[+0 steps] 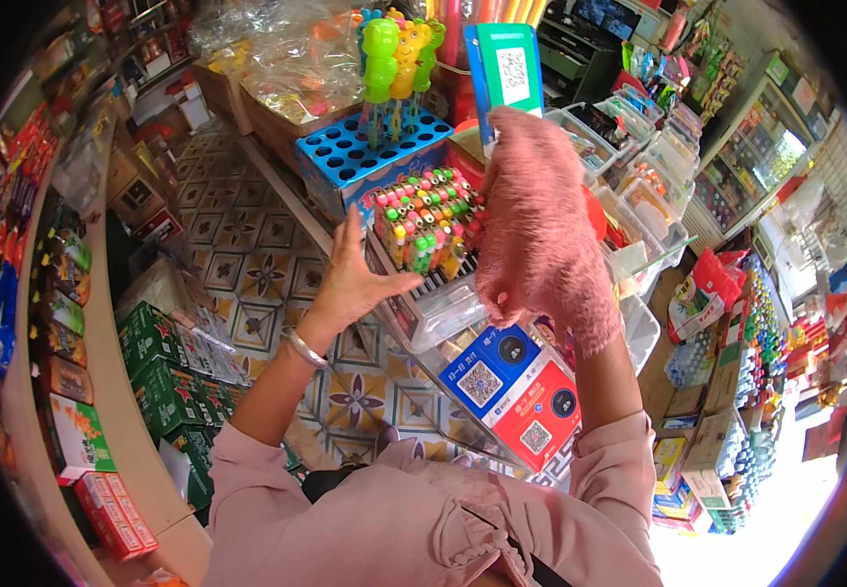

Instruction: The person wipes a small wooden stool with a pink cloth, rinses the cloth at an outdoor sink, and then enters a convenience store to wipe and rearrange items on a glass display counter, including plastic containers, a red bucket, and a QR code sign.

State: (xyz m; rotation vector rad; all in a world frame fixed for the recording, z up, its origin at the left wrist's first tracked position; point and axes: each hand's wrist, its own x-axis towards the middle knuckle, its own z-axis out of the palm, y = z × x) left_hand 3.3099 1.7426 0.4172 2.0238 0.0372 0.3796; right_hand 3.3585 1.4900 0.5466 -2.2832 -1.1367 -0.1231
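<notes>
My left hand (357,282) is raised with thumb and fingers spread, near the left side of a rack of colourful capped tubes (431,216). A fluffy pink cloth (537,227) covers my right hand (541,169), whose fingers are hidden. The cloth is to the right of the tubes and partly overlaps them in view. Behind the rack stands a blue cardboard box with round holes (372,150), holding green and yellow figure-topped tubes (394,59). A green and blue payment-code stand (509,70) rises just beyond the cloth.
Blue and red payment-code signs (511,400) lie on the counter close to my body. Clear plastic bins (647,213) line the right side. Green cartons (167,381) stand on the patterned tile floor (262,249) at left, beside a stocked shelf (112,308).
</notes>
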